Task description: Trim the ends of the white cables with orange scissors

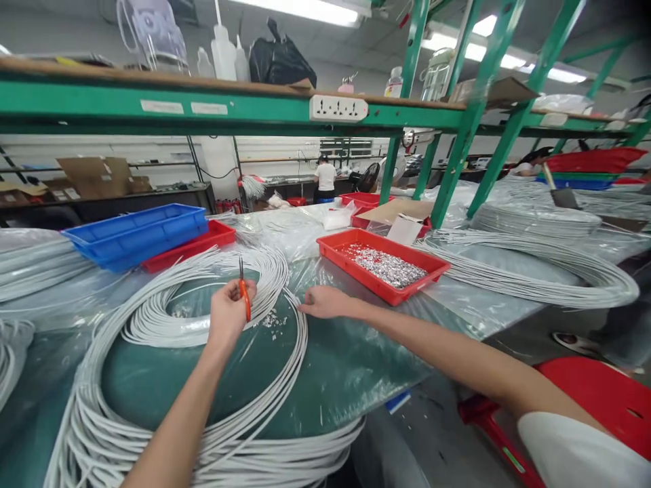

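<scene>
Left hand (230,313) fingers curl shut around orange-handled pliers (245,290), tool upright, metal tip pointing up and away, handle pressed in the fist. It sits over the inner loops of the big white cable coil (167,325) on the green table (336,369). Right hand (324,301) lies flat, palm down, fingers close together and stretched left, fingertips touching the coil's outer strands; holds nothing. Small heap of silver bits (271,318) lies between both hands, inside the coil. Red tray (333,247) with more silver pieces sits just beyond the right hand. Blue trays (137,234) stacked on a red one far left
</scene>
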{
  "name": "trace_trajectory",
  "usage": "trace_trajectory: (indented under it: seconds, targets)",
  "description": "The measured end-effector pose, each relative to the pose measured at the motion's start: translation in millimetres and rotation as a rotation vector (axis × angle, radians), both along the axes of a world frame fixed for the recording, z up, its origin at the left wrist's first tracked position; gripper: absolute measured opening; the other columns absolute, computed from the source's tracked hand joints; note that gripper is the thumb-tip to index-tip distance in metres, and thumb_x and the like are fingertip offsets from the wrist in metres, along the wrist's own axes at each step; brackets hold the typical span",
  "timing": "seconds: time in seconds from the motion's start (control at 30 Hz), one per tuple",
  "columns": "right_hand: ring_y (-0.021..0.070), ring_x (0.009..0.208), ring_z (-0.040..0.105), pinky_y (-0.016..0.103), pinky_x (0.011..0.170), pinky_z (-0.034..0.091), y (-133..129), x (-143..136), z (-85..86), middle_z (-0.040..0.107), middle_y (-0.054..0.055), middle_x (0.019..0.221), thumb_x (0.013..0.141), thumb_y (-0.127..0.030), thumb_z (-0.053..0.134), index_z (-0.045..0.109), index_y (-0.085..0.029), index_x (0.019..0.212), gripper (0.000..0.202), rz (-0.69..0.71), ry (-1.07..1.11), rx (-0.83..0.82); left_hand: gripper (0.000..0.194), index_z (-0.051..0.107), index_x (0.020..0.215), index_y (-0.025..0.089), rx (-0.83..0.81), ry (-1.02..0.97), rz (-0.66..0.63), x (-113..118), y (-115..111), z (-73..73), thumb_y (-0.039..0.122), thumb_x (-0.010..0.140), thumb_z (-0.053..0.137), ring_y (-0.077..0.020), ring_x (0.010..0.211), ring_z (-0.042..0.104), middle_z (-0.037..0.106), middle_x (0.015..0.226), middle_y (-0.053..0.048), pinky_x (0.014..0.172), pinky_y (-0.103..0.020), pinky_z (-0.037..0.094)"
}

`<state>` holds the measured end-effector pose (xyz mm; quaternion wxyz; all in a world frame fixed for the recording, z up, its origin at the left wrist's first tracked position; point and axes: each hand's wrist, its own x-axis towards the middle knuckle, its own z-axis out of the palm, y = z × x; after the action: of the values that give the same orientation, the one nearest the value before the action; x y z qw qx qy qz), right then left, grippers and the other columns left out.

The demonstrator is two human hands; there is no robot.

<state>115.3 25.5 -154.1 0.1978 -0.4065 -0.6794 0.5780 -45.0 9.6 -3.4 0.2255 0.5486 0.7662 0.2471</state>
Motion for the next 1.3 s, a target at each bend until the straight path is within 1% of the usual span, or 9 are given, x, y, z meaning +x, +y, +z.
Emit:
trace_trajectory:
  seconds: [0.1, 0.23, 0.37, 0.5, 0.6, 0.73, 0.97, 1.13, 1.3]
  targets:
    - [0.0084, 0.049, 0.035, 0.024, 0.052, 0.023, 14.3, -15.8, -7.6, 0.033, -0.006, 0.045, 0.079, -0.027, 0.068, 0.044, -0.016, 0.048, 0.041, 0.013, 0.014, -0.063, 0.032, 0.063, 0.08, 0.013, -0.001, 0.035, -0.013, -3.6, 1.5, 0.4, 0.041, 0.066, 0.064, -0.0097, 0.051, 0.04, 0.046, 0.056, 0.004, 0.046, -0.02, 0.029]
    - [0.0061, 0.045, 0.026, 0.021, 0.048, 0.021, 20.1, -18.9, -19.9, 0.027, -0.01, 0.046, 0.078, -0.02, 0.067, 0.043, -0.017, 0.054, 0.035, 0.015, 0.158, -0.159, 0.034, 0.062, 0.08, 0.013, -0.011, 0.082, -0.03, -10.7, 5.0, 0.1, 0.046, 0.068, 0.062, -0.0111, 0.054, 0.042, 0.049, 0.061, 0.003, 0.048, -0.022, 0.031]
    - [0.0073, 0.051, 0.039, 0.02, 0.048, 0.028, 18.3, -18.7, -26.4, 0.046, -0.006, 0.057, 0.075, -0.016, 0.063, 0.056, -0.015, 0.074, 0.007, -0.078, 0.408, -0.272, 0.026, 0.06, 0.075, 0.015, -0.046, 0.149, -0.096, -19.3, 7.2, -7.0, 0.041, 0.071, 0.062, -0.0111, 0.058, 0.042, 0.05, 0.062, 0.003, 0.054, -0.023, 0.034]
    - [0.0107, 0.06, 0.051, 0.022, 0.052, 0.038, 10.6, -20.4, -17.7, 0.057, 0.001, 0.076, 0.085, -0.03, 0.053, 0.057, -0.015, 0.1, 0.022, -0.143, 0.697, -0.426, 0.026, 0.053, 0.065, 0.017, -0.107, 0.21, -0.202, -20.8, 4.0, -20.6, 0.038, 0.076, 0.062, -0.011, 0.058, 0.038, 0.043, 0.058, 0.005, 0.055, -0.023, 0.03]
    - [0.0092, 0.052, 0.042, 0.025, 0.056, 0.044, 1.6, -19.3, -9.5, 0.041, -0.005, 0.062, 0.091, -0.045, 0.047, 0.055, -0.016, 0.099, 0.031, -0.116, 0.898, -0.537, 0.026, 0.055, 0.068, 0.017, -0.13, 0.225, -0.241, -14.5, 0.2, -28.8, 0.039, 0.081, 0.059, -0.011, 0.059, 0.038, 0.044, 0.06, 0.004, 0.056, -0.024, 0.03]
    - [0.0067, 0.046, 0.024, 0.025, 0.051, 0.042, -13.1, -14.9, -8.0, 0.025, -0.01, 0.057, 0.088, -0.056, 0.056, 0.056, -0.017, 0.093, 0.039, -0.012, 1.07, -0.642, 0.024, 0.06, 0.077, 0.016, -0.148, 0.207, -0.277, -2.6, -3.3, -31.6, 0.038, 0.085, 0.06, -0.0114, 0.064, 0.042, 0.05, 0.068, 0.003, 0.06, -0.023, 0.034]
    - [0.0064, 0.041, 0.022, 0.021, 0.041, 0.024, -28.0, -8.7, -17.1, 0.027, -0.01, 0.048, 0.093, -0.055, 0.053, 0.058, -0.015, 0.084, 0.041, -0.001, 1.106, -0.519, 0.029, 0.063, 0.083, 0.016, -0.308, 0.012, -0.236, 11.9, -10.7, -34.5, 0.044, 0.085, 0.065, -0.0104, 0.061, 0.046, 0.058, 0.071, 0.001, 0.057, -0.021, 0.038]
    - [0.0062, 0.043, 0.024, 0.02, 0.043, 0.018, -27.6, -5.5, -19.6, 0.025, -0.009, 0.049, 0.099, -0.037, 0.044, 0.059, -0.015, 0.081, 0.032, -0.016, 1.0, -0.366, 0.028, 0.062, 0.075, 0.016, -0.338, 0.045, -0.26, 20.4, -10.5, -33.1, 0.043, 0.083, 0.068, -0.0101, 0.057, 0.047, 0.055, 0.064, 0.002, 0.054, -0.02, 0.037]
    - [0.0059, 0.043, 0.024, 0.02, 0.042, 0.017, -29.3, -10.2, -24.4, 0.024, -0.009, 0.05, 0.099, -0.032, 0.045, 0.061, -0.015, 0.081, 0.03, -0.039, 0.972, -0.411, 0.028, 0.06, 0.068, 0.017, -0.375, 0.143, -0.307, 25.2, -8.2, -33.2, 0.039, 0.083, 0.065, -0.0102, 0.055, 0.045, 0.052, 0.059, 0.002, 0.053, -0.021, 0.037]
